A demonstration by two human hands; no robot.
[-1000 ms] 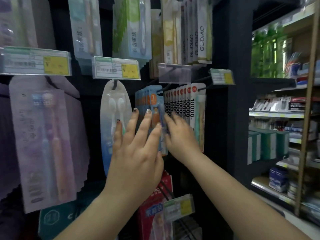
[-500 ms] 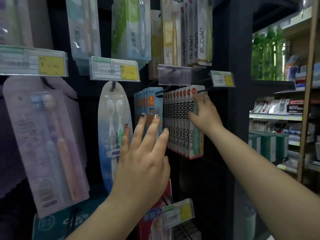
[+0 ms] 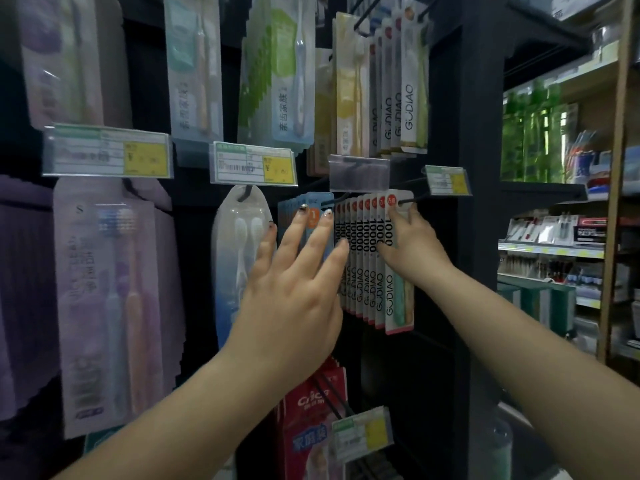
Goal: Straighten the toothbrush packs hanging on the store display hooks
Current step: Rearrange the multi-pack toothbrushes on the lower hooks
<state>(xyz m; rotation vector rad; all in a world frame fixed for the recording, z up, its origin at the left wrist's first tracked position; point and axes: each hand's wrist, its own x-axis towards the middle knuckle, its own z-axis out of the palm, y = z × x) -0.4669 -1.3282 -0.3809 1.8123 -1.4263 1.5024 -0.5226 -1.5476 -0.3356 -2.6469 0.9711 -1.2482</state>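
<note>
A row of several white GODIAO toothbrush packs (image 3: 367, 282) hangs on a black hook (image 3: 412, 201) at centre right. My right hand (image 3: 412, 247) lies flat against the front pack of that row, fingertips up near the hook hole. Just left of them hangs a row of blue toothbrush packs (image 3: 315, 202). My left hand (image 3: 294, 299) has its fingers spread and straight, with the fingertips touching the front of the blue packs. The lower parts of the blue packs are hidden behind this hand.
A clear oval two-brush pack (image 3: 239, 258) and a large purple pack (image 3: 104, 306) hang to the left. More packs hang above, with price tags (image 3: 254, 166) in front of them. Red packs (image 3: 311, 410) hang below. A dark upright post (image 3: 481, 237) and stocked shelves (image 3: 554, 244) stand on the right.
My right hand left the gap between the blue and white rows and moved onto the front white pack near its hook. My left hand slid up the blue packs.
</note>
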